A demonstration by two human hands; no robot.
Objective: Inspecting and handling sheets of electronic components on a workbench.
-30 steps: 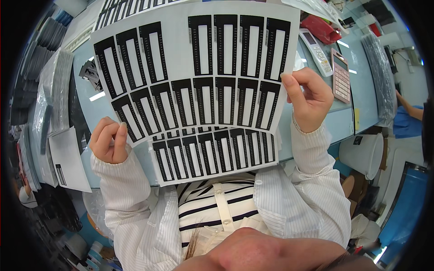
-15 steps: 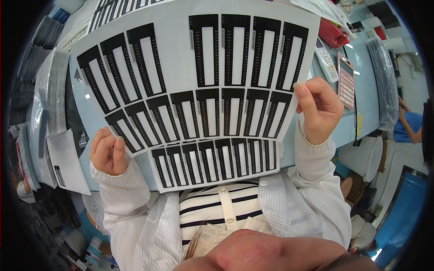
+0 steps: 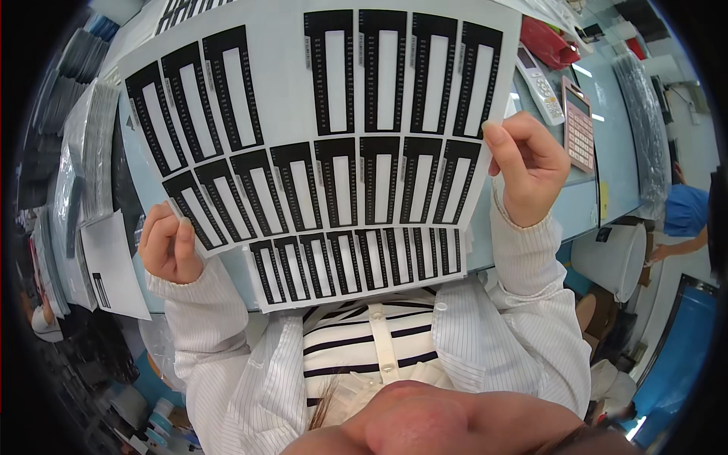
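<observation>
Raised between my hands is a large pale sheet of black-framed labels (image 3: 282,83), each frame having a light strip in its middle. The upper row has a gap where one label is absent. My left hand (image 3: 168,244) pinches the sheet's lower left corner between thumb and fingers. At the right edge my right hand (image 3: 528,168) pinches it the same way. Below the held sheet, a stack of similar label sheets (image 3: 364,291) lies at the table's near edge, its upper part hidden by the held one.
Right of the sheet, a pink calculator (image 3: 578,125) and a white remote control (image 3: 541,87) rest on the glass table (image 3: 618,189). A red packet (image 3: 547,42) sits behind them. Plastic-wrapped stacks (image 3: 85,159) stand left. A white bucket (image 3: 613,258) and another person's blue sleeve (image 3: 686,211) are at right.
Both hands have shifted slightly left and the held sheet has moved up and left with them; my grip stays the same. The other person's arm at right has moved lower.
</observation>
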